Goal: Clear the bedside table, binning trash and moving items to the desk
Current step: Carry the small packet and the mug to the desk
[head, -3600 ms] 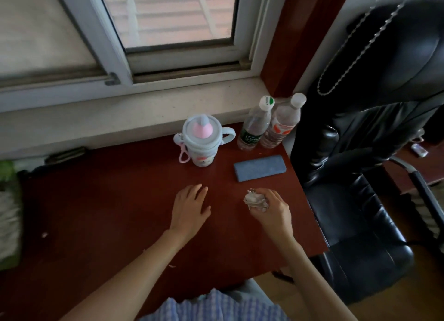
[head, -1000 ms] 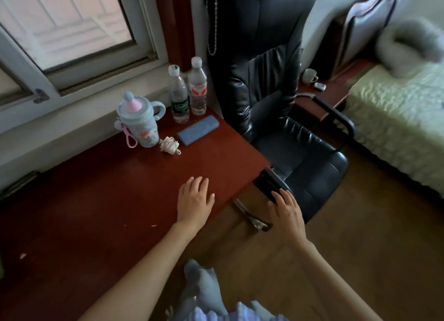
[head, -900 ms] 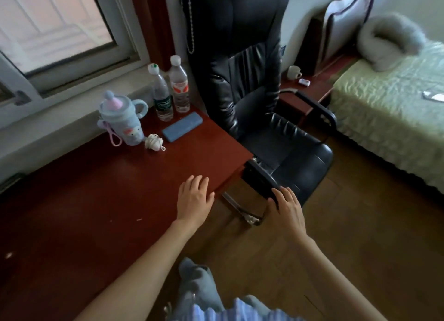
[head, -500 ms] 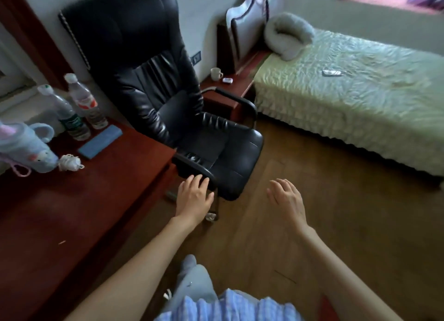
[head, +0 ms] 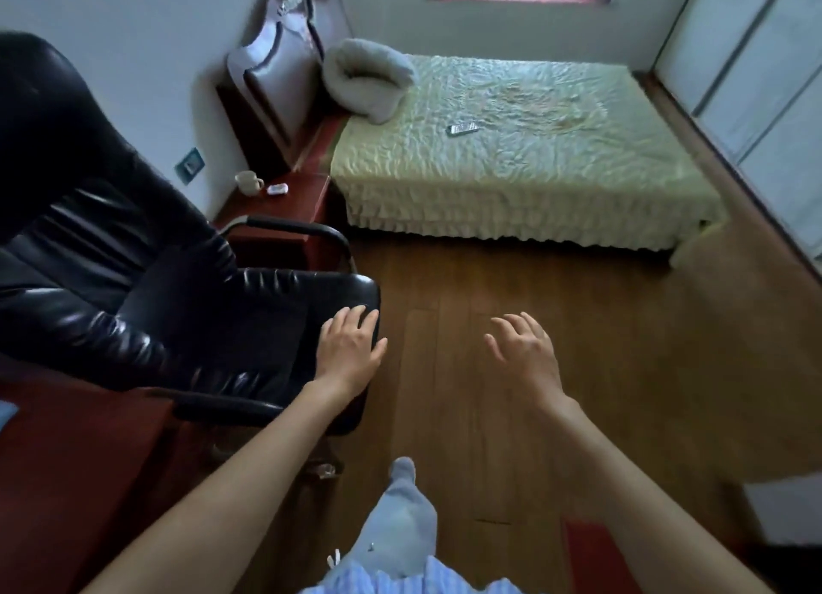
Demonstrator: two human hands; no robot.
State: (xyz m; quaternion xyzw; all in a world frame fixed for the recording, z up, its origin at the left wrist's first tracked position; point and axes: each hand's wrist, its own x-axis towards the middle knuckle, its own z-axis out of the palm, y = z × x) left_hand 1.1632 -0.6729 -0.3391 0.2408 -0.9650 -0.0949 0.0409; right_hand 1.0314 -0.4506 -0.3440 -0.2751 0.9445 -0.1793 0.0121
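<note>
From the head camera, both hands were out in front with nothing in them. The left hand (head: 351, 353) hung with straight, relaxed fingers over the front corner of the black chair (head: 187, 309), whether touching it or just above I cannot tell; the right hand (head: 525, 358) hovered over the wooden floor (head: 511, 282), fingers spread and loose.

A few seconds earlier the right hand had held a small crumpled thing over the desk (head: 66, 460), and a second ago that thing lay on the desk by the bottles. Since then the view had swung away from the desk toward the bed (head: 511, 171). So one delivery looked finished, and the person seemed headed back for more.

The bedside table (head: 276, 211) stood well beyond the left fingertips, past the chair's armrest. On it remained a mug (head: 247, 181) and, just beside that, a small white object (head: 277, 189).
</note>
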